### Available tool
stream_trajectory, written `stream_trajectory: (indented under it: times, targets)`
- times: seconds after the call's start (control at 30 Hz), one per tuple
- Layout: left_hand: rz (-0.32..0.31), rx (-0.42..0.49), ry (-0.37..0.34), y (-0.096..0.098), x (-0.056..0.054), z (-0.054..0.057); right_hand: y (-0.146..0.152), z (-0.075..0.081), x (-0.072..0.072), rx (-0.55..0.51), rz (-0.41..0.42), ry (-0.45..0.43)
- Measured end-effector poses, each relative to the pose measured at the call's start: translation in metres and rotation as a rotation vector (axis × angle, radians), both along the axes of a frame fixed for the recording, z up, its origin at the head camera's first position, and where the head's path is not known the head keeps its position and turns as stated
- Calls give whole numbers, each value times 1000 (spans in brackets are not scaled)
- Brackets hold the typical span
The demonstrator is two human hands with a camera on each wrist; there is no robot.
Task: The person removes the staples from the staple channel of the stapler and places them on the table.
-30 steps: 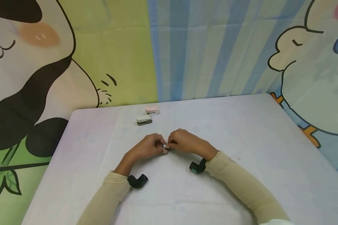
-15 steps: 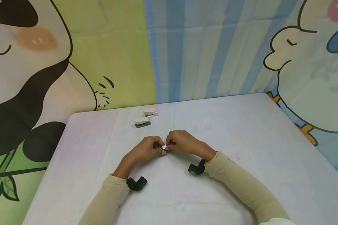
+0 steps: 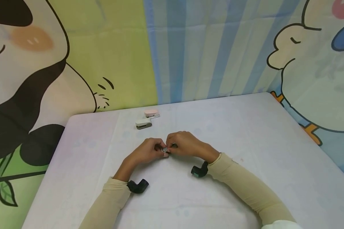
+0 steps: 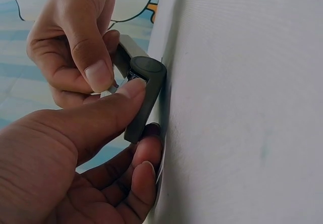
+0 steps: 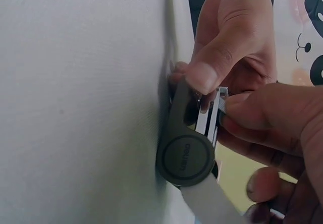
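In the left wrist view, a dark grey and white stapler (image 4: 150, 103) is swung wide apart at its round hinge. My left hand (image 3: 147, 151) grips its dark arm, thumb on the inner side and fingertips beneath. Its metal staple channel (image 5: 206, 120) lies exposed in the right wrist view. My right hand (image 3: 186, 144) pinches a small silver strip of staples (image 5: 222, 105) between thumb and forefinger, right at the channel's side. The white arm (image 5: 214, 201) of the stapler points back toward the right palm.
Beyond the hands on the white-covered table (image 3: 218, 127), a white and grey stapler (image 3: 143, 123) sits beside a pink one (image 3: 151, 113). A cartoon-printed curtain (image 3: 203, 47) rises behind the far edge. Each wrist carries a black camera mount (image 3: 138, 186).
The right hand has edged left, closer to the left hand. The silver strip, turned bright side up half a second ago, now sits lower and nearer the stapler. The head view has shifted slightly.
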State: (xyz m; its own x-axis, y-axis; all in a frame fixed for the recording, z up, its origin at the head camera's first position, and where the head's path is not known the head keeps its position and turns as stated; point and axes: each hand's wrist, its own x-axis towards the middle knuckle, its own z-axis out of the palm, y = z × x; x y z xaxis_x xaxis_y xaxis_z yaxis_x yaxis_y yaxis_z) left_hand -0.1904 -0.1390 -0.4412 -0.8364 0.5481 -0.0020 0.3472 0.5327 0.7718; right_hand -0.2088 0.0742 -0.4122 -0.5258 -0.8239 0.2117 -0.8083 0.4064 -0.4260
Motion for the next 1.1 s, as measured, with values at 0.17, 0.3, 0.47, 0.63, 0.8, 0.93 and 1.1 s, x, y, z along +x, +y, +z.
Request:
stream_trajectory:
  times: [0.17, 0.3, 0.47, 0.63, 0.8, 0.93, 1.1]
  targets:
    - [-19, 18, -1, -2, 0, 0, -1, 0, -1, -44, 51, 56]
    - [-18, 5, -4, -1, -1, -1, 3, 1, -3, -60, 72, 51]
    - [-5, -6, -10, -3, -1, -2, 5, 0, -8, -121, 80, -22]
    - [-10, 0, -3, -5, -2, 2, 8, 0, -15, -265, 45, -1]
    - [-19, 2, 10, -3, -5, 5, 11, 4, -22, -450, -7, -11]
    - [-20, 11, 4, -2, -7, 3, 16, 3, -26, -538, -53, -58]
    - [-5, 5, -33, -3, -3, -3, 22, -1, -31, -559, -128, -62]
